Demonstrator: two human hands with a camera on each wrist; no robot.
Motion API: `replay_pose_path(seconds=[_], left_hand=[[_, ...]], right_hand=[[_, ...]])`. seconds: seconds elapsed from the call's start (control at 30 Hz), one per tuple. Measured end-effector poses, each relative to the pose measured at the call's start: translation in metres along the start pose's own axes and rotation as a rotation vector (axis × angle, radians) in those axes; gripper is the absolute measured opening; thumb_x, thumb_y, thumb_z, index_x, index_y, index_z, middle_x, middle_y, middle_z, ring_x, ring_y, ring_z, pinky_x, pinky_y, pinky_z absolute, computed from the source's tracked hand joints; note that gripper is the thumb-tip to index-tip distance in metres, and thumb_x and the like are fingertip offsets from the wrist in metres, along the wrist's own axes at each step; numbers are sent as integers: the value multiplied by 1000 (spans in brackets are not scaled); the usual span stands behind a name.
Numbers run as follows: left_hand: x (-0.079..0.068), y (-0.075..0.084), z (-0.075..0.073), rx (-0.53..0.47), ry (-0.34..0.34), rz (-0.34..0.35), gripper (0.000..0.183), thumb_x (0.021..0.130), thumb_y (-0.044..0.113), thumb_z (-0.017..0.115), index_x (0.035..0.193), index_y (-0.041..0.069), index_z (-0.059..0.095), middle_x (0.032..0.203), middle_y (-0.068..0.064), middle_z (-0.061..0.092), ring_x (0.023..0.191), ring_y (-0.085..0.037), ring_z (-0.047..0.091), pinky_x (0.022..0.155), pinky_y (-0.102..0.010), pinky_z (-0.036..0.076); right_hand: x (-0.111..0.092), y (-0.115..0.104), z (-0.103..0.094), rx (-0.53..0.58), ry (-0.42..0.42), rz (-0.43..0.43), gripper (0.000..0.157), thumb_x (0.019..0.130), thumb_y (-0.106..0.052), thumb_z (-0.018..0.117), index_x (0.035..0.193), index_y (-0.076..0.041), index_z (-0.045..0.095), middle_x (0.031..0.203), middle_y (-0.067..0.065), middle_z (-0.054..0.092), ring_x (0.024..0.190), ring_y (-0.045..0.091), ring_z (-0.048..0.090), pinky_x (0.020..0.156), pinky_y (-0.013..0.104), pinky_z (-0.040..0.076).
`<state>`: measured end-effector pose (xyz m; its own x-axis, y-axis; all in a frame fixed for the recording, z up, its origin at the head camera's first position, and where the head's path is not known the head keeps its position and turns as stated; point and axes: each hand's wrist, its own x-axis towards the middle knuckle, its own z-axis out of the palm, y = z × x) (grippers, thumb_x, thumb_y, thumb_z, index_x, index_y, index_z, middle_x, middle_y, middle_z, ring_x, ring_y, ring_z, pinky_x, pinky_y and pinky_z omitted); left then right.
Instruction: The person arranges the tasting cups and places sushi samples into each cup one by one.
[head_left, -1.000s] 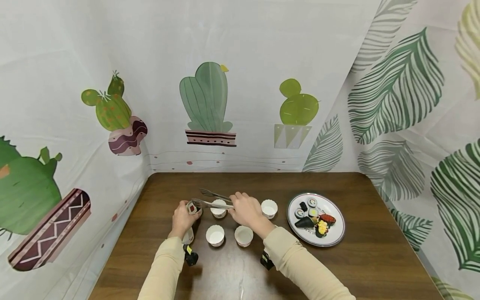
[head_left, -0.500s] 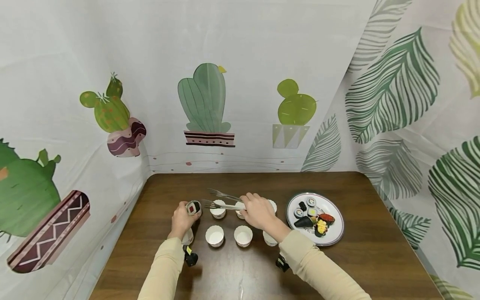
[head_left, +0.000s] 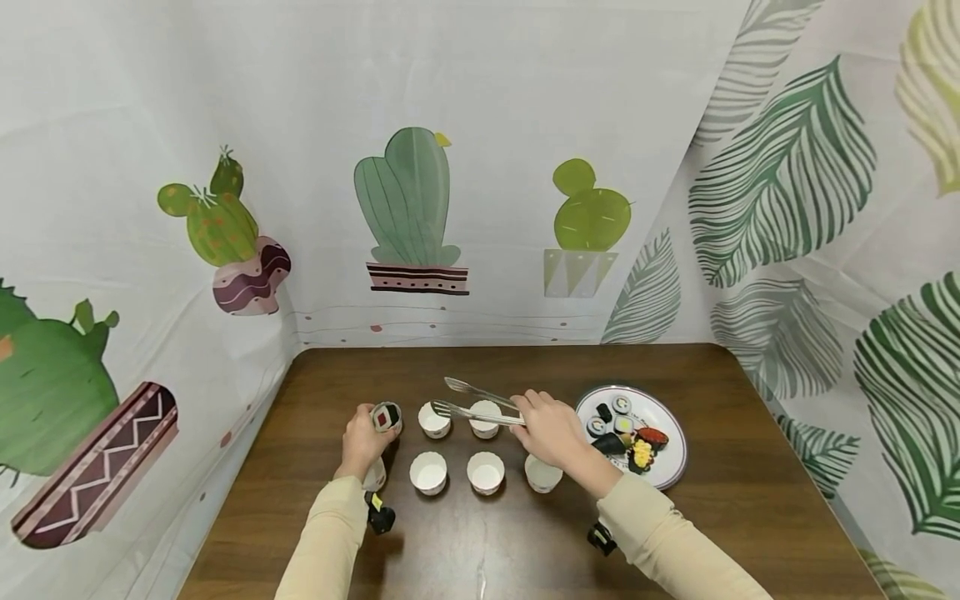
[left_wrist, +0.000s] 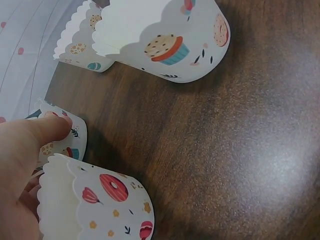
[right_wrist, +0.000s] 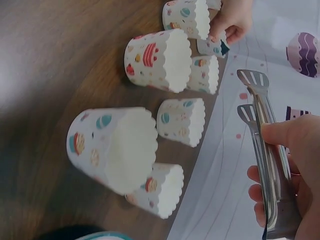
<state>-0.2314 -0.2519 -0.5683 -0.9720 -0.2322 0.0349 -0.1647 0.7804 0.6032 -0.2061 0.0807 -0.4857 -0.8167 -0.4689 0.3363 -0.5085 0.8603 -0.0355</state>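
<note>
Slotted metal tongs (right_wrist: 283,221), tips apart, hang near the baking cups (head_left: 485,474), clasped by the curled fingers of the right hand (head_left: 551,429), which is cut off in its wrist view. The left hand (head_left: 363,442), some fingertips hidden, grips a scalloped paper cup (left_wrist: 77,134) holding a sushi roll (head_left: 385,417), while the right forearm (head_left: 594,468) covers part of the plate (head_left: 663,412).

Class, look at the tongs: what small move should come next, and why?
Probably move the tongs right, over the plate: they stand parted, holding nothing; sushi-like pieces lie there, and the far-left cup contains one.
</note>
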Motion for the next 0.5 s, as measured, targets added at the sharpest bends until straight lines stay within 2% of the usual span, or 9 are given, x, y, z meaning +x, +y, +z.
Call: replay_pose_path(seconds=[0.5], left_hand=[[0,1,0,5,-5,-9,61,71,20,76,118,-4,45,106,-25,59,91,-38,58,78,-50,45]], right_hand=[[-26,41,-14,0,39,71,41,79,-31,68,114,-10,61,96,4,62,88,23,60,59,34,49]])
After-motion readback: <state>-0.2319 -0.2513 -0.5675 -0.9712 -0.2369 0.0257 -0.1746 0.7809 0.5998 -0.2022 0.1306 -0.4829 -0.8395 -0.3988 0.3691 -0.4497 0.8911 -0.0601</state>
